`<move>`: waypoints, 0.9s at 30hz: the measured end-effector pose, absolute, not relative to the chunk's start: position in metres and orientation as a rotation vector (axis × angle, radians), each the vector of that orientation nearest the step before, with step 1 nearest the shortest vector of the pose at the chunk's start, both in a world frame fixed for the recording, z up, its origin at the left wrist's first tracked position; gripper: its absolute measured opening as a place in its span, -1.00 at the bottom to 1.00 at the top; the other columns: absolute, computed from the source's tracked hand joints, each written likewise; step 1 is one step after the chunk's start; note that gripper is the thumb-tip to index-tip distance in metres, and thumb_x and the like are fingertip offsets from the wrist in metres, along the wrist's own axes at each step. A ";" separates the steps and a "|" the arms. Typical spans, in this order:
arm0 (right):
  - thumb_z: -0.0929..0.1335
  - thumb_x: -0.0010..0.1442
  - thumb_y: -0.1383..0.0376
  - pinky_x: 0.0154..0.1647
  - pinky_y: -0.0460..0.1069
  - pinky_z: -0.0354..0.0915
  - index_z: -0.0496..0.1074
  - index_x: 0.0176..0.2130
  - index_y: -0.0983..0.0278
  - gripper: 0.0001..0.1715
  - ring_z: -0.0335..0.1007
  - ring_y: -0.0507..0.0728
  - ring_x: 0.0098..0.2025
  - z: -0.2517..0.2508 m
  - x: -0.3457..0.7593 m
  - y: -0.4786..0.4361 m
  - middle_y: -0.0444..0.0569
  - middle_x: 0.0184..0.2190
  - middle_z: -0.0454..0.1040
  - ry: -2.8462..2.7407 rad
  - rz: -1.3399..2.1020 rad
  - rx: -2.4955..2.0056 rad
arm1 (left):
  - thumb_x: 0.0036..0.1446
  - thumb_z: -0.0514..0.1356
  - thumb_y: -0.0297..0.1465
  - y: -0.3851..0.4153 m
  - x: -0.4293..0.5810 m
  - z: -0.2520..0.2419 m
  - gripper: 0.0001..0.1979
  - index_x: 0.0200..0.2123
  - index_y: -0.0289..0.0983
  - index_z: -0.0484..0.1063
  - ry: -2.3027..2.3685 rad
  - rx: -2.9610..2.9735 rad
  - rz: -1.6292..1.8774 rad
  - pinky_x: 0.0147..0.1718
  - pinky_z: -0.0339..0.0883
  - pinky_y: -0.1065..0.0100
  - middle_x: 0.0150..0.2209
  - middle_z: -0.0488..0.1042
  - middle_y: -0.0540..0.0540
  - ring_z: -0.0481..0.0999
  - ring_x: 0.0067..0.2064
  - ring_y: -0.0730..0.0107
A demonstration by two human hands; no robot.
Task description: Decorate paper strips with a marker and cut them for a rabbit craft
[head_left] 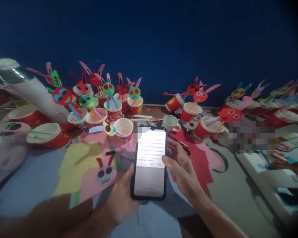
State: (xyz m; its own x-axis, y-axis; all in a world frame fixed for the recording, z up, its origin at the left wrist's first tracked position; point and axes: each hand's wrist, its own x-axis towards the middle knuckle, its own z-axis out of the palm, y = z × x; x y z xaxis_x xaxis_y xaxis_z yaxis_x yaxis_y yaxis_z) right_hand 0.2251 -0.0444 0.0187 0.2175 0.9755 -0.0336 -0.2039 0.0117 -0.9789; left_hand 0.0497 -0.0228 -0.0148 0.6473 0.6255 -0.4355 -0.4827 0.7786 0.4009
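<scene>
A black-edged smartphone [149,180] stands upright in front of me, its lit screen showing a white panel with rows of numbers above a greyed area. My left hand [124,196] is wrapped round its lower left side, thumb along the edge and the other fingers hidden behind. On the other side, my right hand [182,170] closes on the right edge, with the thumb tip at the screen's border and fingers bent beside and behind it. Left of the phone lies a paper rabbit face [106,175] on pink paper [89,188].
Red paper cups [124,130] with paper animal heads on sticks line the blue wall [149,43]. A white mug [171,123] and pens [141,116] lie behind the phone. Yellow paper [74,165] and red paper [200,158] flank it. A tilted bottle [39,96] is at left.
</scene>
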 end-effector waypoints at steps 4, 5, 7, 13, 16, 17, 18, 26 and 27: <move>0.36 0.17 0.27 -0.22 -0.02 0.36 0.24 0.01 0.13 -0.59 0.42 0.13 -0.11 0.019 0.226 -0.043 -0.04 -0.08 0.47 -0.890 1.129 -1.182 | 0.13 0.19 -0.36 -0.025 0.050 -0.017 -0.56 0.10 -0.20 0.36 0.590 0.269 0.636 0.04 0.29 0.15 -0.02 0.51 -0.12 0.37 0.12 0.03; 0.36 0.17 0.27 -0.22 -0.03 0.37 0.24 0.00 0.13 -0.60 0.42 0.13 -0.10 0.019 0.226 -0.044 -0.05 -0.07 0.47 -0.888 1.126 -1.183 | 0.13 0.19 -0.36 -0.026 0.050 -0.017 -0.57 0.10 -0.19 0.36 0.592 0.262 0.629 0.04 0.29 0.15 -0.02 0.51 -0.11 0.37 0.11 0.04; 0.36 0.17 0.26 -0.22 -0.03 0.38 0.23 0.01 0.12 -0.58 0.42 0.14 -0.07 0.019 0.226 -0.044 -0.05 -0.06 0.48 -0.886 1.125 -1.179 | 0.15 0.18 -0.34 -0.027 0.052 -0.015 -0.59 0.09 -0.19 0.37 0.582 0.230 0.603 0.05 0.27 0.17 -0.02 0.51 -0.10 0.37 0.11 0.05; 0.38 0.15 0.24 -0.21 -0.01 0.39 0.24 0.03 0.10 -0.55 0.42 0.16 -0.04 0.017 0.226 -0.045 -0.04 -0.05 0.49 -0.893 1.105 -1.196 | 0.23 0.09 -0.24 -0.024 0.060 -0.005 -0.64 0.00 -0.30 0.46 0.486 0.151 0.540 0.06 0.23 0.20 -0.05 0.53 -0.15 0.41 0.07 0.12; 0.39 0.14 0.24 -0.19 0.02 0.39 0.22 0.04 0.11 -0.52 0.44 0.17 -0.08 0.018 0.225 -0.044 -0.02 -0.05 0.48 -0.888 1.113 -1.209 | 0.27 0.03 -0.22 -0.024 0.061 -0.005 -0.63 -0.03 -0.30 0.48 0.463 0.141 0.544 0.04 0.24 0.24 -0.07 0.54 -0.13 0.46 0.02 0.18; 0.39 0.13 0.24 -0.19 0.03 0.38 0.21 0.04 0.11 -0.51 0.44 0.17 -0.11 0.018 0.225 -0.044 -0.02 -0.05 0.48 -0.889 1.116 -1.211 | 0.28 0.02 -0.22 -0.024 0.061 -0.006 -0.62 -0.03 -0.29 0.48 0.462 0.139 0.544 0.03 0.25 0.25 -0.07 0.54 -0.12 0.47 0.01 0.19; 0.39 0.13 0.23 -0.19 0.04 0.38 0.21 0.04 0.11 -0.50 0.45 0.16 -0.14 0.018 0.224 -0.043 -0.02 -0.05 0.48 -0.893 1.117 -1.211 | 0.28 0.01 -0.21 -0.025 0.060 -0.007 -0.62 -0.03 -0.29 0.48 0.458 0.141 0.541 0.02 0.25 0.24 -0.07 0.54 -0.13 0.47 0.00 0.19; 0.36 0.15 0.20 -0.02 0.16 0.26 0.17 0.10 0.11 -0.45 0.30 0.25 0.03 0.016 0.227 -0.048 0.03 0.03 0.35 -1.046 0.858 -1.391 | 0.27 0.02 -0.23 -0.023 0.060 -0.006 -0.64 -0.06 -0.27 0.50 0.500 0.154 0.557 -0.01 0.26 0.19 -0.14 0.57 -0.13 0.51 -0.07 0.15; 0.35 0.16 0.22 0.03 0.19 0.22 0.17 0.11 0.10 -0.45 0.25 0.27 0.08 0.015 0.229 -0.050 0.04 0.07 0.31 -1.086 0.724 -1.414 | 0.27 0.02 -0.22 -0.023 0.060 -0.004 -0.63 -0.07 -0.29 0.51 0.491 0.150 0.546 0.01 0.25 0.19 -0.14 0.57 -0.14 0.50 -0.05 0.13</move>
State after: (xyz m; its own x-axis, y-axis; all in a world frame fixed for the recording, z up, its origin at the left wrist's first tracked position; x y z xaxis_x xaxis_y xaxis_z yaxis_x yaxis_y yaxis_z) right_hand 0.2285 -0.0499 0.0154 0.3802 0.9115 0.1570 0.2054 0.0823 -0.9752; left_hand 0.0600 -0.0229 -0.0038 0.7425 0.5316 -0.4076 -0.4614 0.8470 0.2641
